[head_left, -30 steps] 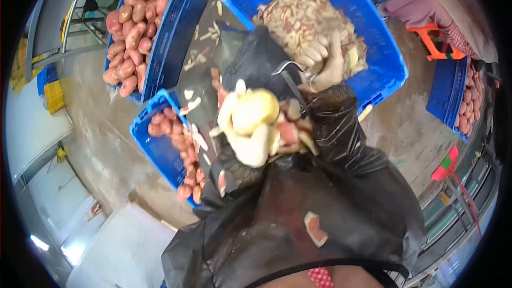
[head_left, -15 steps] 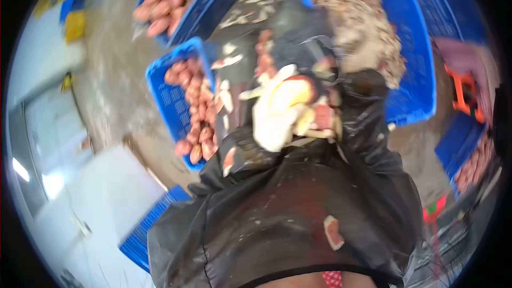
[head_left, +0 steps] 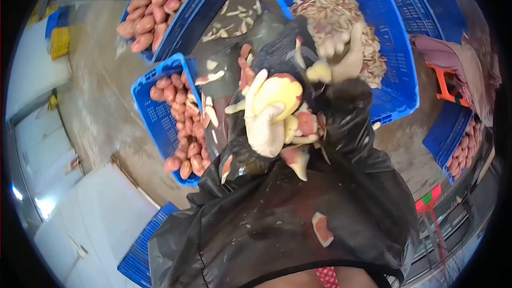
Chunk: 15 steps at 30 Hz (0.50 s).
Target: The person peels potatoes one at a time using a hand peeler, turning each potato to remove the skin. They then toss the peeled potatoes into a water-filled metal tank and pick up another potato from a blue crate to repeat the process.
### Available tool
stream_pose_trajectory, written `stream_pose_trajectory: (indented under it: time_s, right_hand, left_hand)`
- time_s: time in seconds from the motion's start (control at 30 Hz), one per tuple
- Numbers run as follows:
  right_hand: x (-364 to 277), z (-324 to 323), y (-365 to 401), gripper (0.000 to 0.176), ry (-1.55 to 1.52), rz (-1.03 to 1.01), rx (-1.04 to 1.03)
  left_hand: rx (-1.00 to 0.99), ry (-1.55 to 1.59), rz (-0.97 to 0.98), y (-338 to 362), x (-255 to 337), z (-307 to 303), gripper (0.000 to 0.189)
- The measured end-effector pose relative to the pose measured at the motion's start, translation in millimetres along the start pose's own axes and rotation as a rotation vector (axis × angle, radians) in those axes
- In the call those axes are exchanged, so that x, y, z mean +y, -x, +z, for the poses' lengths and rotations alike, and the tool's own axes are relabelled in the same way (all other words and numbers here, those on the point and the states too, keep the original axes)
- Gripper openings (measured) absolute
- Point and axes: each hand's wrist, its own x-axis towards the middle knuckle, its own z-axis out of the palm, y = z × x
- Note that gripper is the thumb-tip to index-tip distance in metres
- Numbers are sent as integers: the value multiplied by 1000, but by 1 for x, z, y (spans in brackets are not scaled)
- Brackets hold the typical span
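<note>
My left hand (head_left: 266, 128), in a pale glove, is closed round a large, partly peeled potato (head_left: 278, 97). Yellow flesh faces up, with red skin left along the edge. My right hand (head_left: 346, 63), also gloved and blurred, is out to the right above a blue crate (head_left: 408, 93) of peelings (head_left: 368, 48). Whether it grips anything is hard to make out. A yellowish piece (head_left: 319, 72) shows blurred beside it. Red-skinned peelings (head_left: 306, 122) lie below the potato, and one blurred peel (head_left: 296, 162) is over my dark apron (head_left: 277, 202).
A small blue crate (head_left: 152, 112) of red potatoes (head_left: 181, 122) stands to my left. Beyond it is a larger crate (head_left: 197, 13) heaped with potatoes. Peel strips (head_left: 242, 21) litter the floor ahead. An orange stool (head_left: 447, 86) and another potato crate (head_left: 445, 138) are at right.
The whole view has shifted slightly left. My right hand now shows over the peelings crate, and a blurred peel has appeared below the potato. My left hand keeps its hold.
</note>
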Motion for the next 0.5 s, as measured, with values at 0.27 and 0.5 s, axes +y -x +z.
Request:
stream_pose_trajectory:
  time_s: [0.27, 0.5]
  right_hand:
    - [1, 16, 24, 41, 24, 13, -89]
    - [27, 36, 39, 36, -182, 348, -74]
  left_hand:
    - [-19, 224, -279, -2, 9, -21, 50]
    - [-398, -664, -186, 1, 33, 2, 87]
